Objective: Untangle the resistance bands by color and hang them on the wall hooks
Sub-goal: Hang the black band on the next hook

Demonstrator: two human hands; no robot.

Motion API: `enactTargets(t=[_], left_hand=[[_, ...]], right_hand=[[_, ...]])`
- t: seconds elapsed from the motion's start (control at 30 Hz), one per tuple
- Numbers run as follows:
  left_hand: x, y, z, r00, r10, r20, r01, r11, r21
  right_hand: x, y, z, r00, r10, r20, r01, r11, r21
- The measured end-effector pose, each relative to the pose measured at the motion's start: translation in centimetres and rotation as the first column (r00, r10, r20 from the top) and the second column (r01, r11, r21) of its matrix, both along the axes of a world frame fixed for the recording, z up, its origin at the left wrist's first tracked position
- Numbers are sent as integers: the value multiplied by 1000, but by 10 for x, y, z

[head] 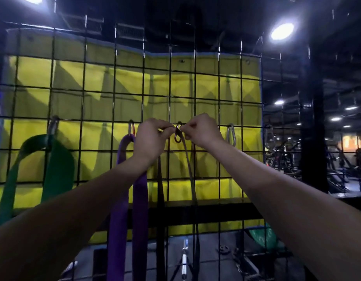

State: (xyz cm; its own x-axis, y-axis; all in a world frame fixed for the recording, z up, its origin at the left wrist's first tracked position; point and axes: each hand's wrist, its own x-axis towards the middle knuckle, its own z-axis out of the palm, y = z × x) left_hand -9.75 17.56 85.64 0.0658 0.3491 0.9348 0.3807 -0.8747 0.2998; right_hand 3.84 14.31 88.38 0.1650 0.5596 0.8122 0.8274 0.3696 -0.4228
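A thin dark band [189, 165] hangs down from a carabiner hook [177, 136] clipped to the black wire grid [114, 92]. My left hand [150, 138] pinches the band's top at the left of that hook. My right hand [201, 130] pinches it at the hook's right side. A purple band [140, 209] hangs from the carabiner [131, 128] to the left. Further left, a wide green band [58, 165] hangs from another carabiner [52, 126].
An empty silver carabiner [231, 134] hangs to the right of my hands. A yellow mat [216, 90] covers the wall behind the grid. A barbell [184, 260] lies on the floor below. Gym machines [287, 157] stand at the right.
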Motion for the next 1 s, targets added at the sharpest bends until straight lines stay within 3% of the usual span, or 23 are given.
enactTargets(t=[0.2, 0.43, 0.63, 0.73, 1.0], left_hand=[[-3, 1, 2, 999, -38, -3, 38, 999, -10], [-5, 2, 3, 998, -59, 1, 59, 997, -50], [-11, 4, 4, 992, -124, 40, 127, 988, -88], [-12, 3, 4, 984, -173, 41, 176, 980, -91], [-11, -1, 7, 967, -249, 55, 254, 958, -132]], right_hand=[[-9, 13, 9, 978, -100, -185, 94, 995, -42], [-20, 19, 9, 957, -144, -252, 118, 987, -112], [-21, 14, 8, 969, -49, -243, 19, 992, -126], [-17, 8, 10, 950, 43, -310, -91, 986, -143], [-19, -14, 10, 755, 237, -611, -402, 904, -147]])
